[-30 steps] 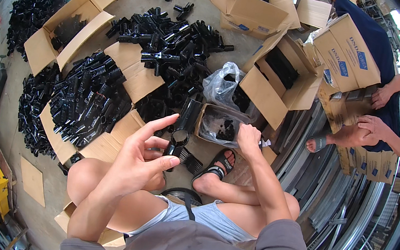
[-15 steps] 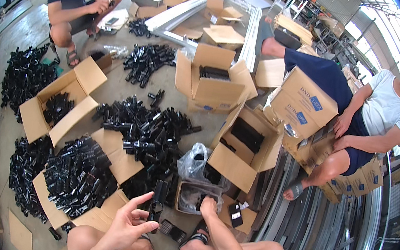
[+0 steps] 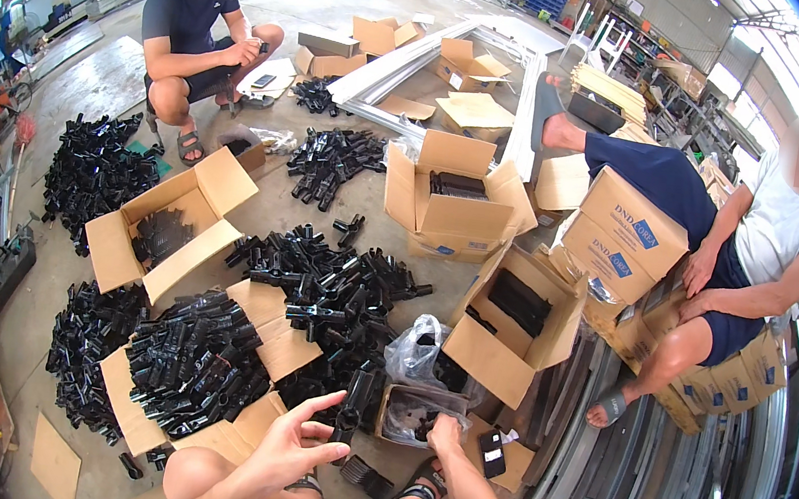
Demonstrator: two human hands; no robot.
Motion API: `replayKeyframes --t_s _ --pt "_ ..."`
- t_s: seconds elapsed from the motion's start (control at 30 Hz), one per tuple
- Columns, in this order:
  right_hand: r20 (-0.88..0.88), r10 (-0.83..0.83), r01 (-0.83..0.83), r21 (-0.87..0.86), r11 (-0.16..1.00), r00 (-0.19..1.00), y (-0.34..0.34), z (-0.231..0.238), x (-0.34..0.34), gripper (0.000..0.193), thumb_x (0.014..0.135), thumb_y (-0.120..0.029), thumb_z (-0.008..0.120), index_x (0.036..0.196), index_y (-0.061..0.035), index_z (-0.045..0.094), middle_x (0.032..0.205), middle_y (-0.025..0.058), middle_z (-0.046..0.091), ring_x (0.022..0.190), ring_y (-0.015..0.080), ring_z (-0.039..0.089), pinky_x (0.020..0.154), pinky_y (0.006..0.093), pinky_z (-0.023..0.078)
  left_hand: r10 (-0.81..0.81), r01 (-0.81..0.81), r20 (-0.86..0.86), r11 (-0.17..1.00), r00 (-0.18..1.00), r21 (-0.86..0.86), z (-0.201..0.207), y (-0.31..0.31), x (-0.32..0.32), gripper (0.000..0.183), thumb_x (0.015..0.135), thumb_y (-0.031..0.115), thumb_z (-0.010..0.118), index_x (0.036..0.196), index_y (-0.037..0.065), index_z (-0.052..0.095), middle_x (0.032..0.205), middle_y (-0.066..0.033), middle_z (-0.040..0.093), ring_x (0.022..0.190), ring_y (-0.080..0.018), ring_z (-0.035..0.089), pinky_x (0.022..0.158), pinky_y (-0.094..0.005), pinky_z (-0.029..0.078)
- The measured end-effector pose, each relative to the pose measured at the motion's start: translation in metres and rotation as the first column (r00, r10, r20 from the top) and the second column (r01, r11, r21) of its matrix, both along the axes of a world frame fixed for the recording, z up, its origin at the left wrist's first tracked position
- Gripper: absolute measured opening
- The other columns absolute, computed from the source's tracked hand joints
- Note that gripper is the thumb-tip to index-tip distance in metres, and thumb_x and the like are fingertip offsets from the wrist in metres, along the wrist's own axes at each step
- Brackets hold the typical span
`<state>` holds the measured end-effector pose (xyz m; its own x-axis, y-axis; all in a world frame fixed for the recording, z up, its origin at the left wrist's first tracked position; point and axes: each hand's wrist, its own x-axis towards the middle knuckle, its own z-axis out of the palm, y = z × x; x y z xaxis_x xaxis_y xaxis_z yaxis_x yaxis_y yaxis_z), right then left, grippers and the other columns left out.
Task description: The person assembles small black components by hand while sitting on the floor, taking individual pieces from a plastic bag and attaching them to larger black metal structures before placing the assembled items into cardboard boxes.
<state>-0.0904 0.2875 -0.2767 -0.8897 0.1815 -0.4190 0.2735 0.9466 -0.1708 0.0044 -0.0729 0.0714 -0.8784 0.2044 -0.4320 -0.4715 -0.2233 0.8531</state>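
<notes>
My left hand holds a black tubular plastic fitting upright, thumb and forefinger at its side. My right hand reaches into a small cardboard box lined with clear plastic, where small dark pieces lie. Its fingers point down and are bunched together; what they grip is too small to make out. A stack of black slotted parts lies on the floor between my feet. Just beyond the small box is a clear plastic bag. A large heap of black fittings spreads ahead of my left hand.
Open cartons with black parts stand ahead, and another heaped carton lies left. A phone rests on cardboard at right. Metal profiles cover the right floor. One person squats far left; another sits right.
The whole view has shifted, so the scene sits farther right and lower. The fitting stays in my left hand, and my right hand remains in the small box.
</notes>
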Motion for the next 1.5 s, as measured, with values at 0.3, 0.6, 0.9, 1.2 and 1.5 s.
replayKeyframes --t_s 0.3,0.6,0.9,1.2,1.5 --pt "-0.115 -0.072 0.055 -0.148 0.987 0.991 0.005 -0.001 0.010 0.026 0.075 -0.009 0.069 0.099 -0.0085 0.079 0.102 0.0241 0.075 0.102 0.0407 0.072 0.095 0.0479 0.057 -0.001 0.001 0.016 0.999 1.000 0.043 0.008 0.003 0.002 0.084 0.090 0.002 0.080 0.160 0.022 0.039 0.112 -0.0118 0.071 0.094 -0.0138 0.070 0.080 -0.0296 0.059" --pt "-0.230 -0.210 0.105 -0.399 0.911 0.950 0.000 0.036 0.016 0.021 0.086 -0.015 0.070 0.103 -0.0063 0.078 0.102 0.0209 0.076 0.100 0.0379 0.073 0.092 0.0448 0.057 -0.004 0.007 -0.027 0.995 1.000 0.102 0.003 0.004 0.004 0.083 0.091 0.003 0.079 0.161 0.022 0.038 0.110 -0.0100 0.072 0.096 -0.0139 0.070 0.081 -0.0304 0.059" --pt "0.483 -0.411 0.225 -0.814 -0.535 0.773 -0.049 0.129 0.026 0.015 0.102 -0.021 0.063 0.102 -0.0062 0.066 0.093 0.0032 0.070 0.083 0.0147 0.066 0.071 0.0288 0.053 0.047 -0.051 0.024 0.982 0.999 0.183 -0.003 0.003 0.000 0.086 0.089 0.000 0.077 0.162 0.010 0.031 0.116 -0.0174 0.073 0.103 -0.0270 0.074 0.093 -0.0412 0.060" --pt "0.059 -0.401 -0.029 -0.977 -0.210 0.914 -0.145 0.305 0.057 0.023 0.096 0.001 0.071 0.118 -0.0011 0.070 0.108 0.0085 0.075 0.087 0.0073 0.067 0.075 0.0204 0.053 0.079 -0.064 -0.068 0.979 0.995 0.194 -0.002 0.011 0.005 0.083 0.091 0.001 0.076 0.162 0.014 0.033 0.114 -0.0142 0.072 0.101 -0.0213 0.073 0.090 -0.0360 0.061" --pt "-0.122 -0.491 -0.149 -0.989 -0.016 0.863 -0.180 0.316 0.060 0.024 0.091 0.003 0.076 0.115 0.0004 0.076 0.095 0.0017 0.074 0.081 0.0036 0.063 0.073 0.0185 0.049 0.102 -0.085 -0.142 0.989 0.984 0.123 -0.008 0.013 0.008 0.084 0.089 -0.005 0.076 0.161 0.016 0.038 0.112 -0.0093 0.068 0.099 -0.0127 0.071 0.088 -0.0271 0.060"
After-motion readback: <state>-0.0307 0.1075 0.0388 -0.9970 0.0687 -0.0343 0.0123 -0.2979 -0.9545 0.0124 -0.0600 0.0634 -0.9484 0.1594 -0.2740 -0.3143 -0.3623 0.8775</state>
